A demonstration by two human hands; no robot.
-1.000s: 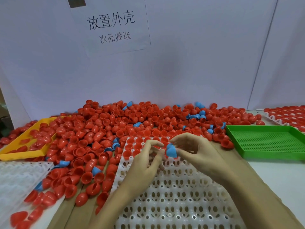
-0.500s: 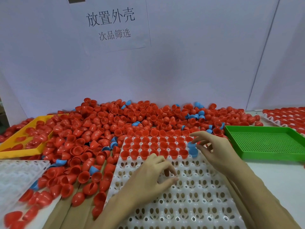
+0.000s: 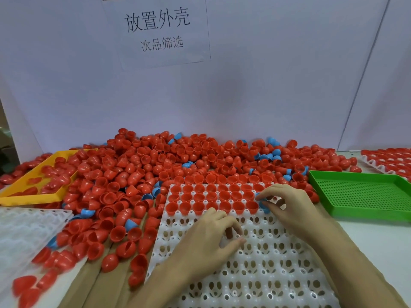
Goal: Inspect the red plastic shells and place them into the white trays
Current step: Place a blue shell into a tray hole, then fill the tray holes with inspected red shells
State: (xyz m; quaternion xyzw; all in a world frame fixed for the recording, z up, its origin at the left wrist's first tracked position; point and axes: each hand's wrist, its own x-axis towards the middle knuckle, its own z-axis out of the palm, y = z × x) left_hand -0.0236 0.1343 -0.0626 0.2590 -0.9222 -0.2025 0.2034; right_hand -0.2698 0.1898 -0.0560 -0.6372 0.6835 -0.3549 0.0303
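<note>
- Nearest me, the white tray (image 3: 255, 270) lies flat on the bench (image 3: 382, 238); most of its cups are vacant.
- The left hand (image 3: 213, 236) rests on the tray's bare cups just below the filled rows. Its fingers (image 3: 231, 227) are loosely curled, and I see nothing in them.
- The right hand (image 3: 287, 207) sits at the right end of the filled rows, its fingers pinching a blue shell (image 3: 263, 206) at or just above a cup; I cannot tell whether the shell is seated.
- Beyond the hands, three rows of seated red shells (image 3: 213, 196) fill the tray's far edge, mouths upward.
- Farther back, a big loose heap of red shells (image 3: 138, 174), with a few blue ones mixed in, spreads across the bench.
- A yellow tray (image 3: 33, 190) lies left, a green tray (image 3: 364, 192) right.
- The step in hand looks like sorting: a blue shell does not belong among the red.
- Next, I reckon, that blue shell wants setting aside, then a fresh red one picked from the heap, checked, and pressed into the next open cup.
</note>
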